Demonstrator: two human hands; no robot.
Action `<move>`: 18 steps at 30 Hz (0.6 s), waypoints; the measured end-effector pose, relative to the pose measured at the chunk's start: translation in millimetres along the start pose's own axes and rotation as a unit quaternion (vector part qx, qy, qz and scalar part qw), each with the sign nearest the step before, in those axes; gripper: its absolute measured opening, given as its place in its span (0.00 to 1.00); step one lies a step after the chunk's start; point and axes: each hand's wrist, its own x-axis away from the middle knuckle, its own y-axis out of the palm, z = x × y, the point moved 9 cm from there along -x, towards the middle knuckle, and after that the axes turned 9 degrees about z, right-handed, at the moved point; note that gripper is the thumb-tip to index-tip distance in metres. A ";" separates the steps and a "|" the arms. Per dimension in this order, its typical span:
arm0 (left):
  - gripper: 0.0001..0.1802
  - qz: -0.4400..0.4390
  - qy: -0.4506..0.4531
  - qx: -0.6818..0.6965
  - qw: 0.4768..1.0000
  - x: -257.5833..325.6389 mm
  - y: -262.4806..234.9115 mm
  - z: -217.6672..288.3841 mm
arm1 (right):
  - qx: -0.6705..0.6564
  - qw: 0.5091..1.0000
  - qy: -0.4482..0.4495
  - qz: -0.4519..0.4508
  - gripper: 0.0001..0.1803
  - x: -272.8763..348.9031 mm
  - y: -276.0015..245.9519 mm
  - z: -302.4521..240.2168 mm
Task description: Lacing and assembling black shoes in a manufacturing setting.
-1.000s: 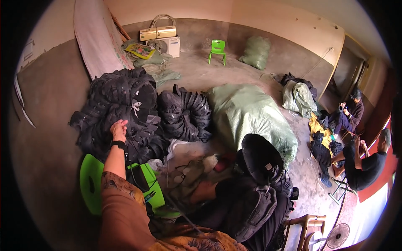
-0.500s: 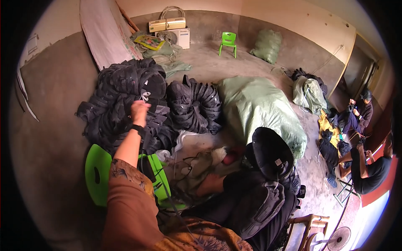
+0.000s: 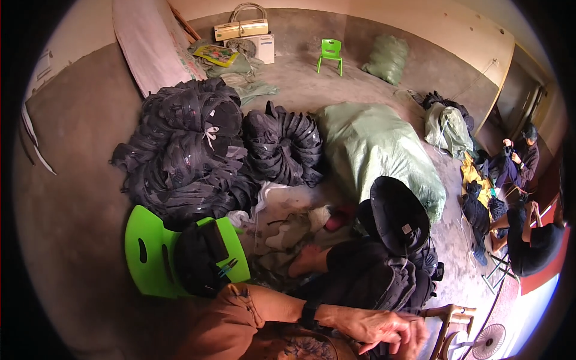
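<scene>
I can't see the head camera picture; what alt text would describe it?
A person's left hand rests low on a heap of black fabric pieces, beside a green plastic chair. More black bundles and a green sack lie on the concrete floor.

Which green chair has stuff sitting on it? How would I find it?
Start at the big heap of black bundles on the grey floor and look just below it, toward the person's arm. There lies a bright green plastic chair. Unlike the small green chair standing bare by the far wall, this one has a black bundle and pliers on it.
</scene>
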 end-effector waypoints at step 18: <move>0.15 0.391 0.164 0.444 0.789 112.5 -133.9 -14.5 | -0.066 0.988 0.127 -0.065 0.12 11.0 18.9 -10.1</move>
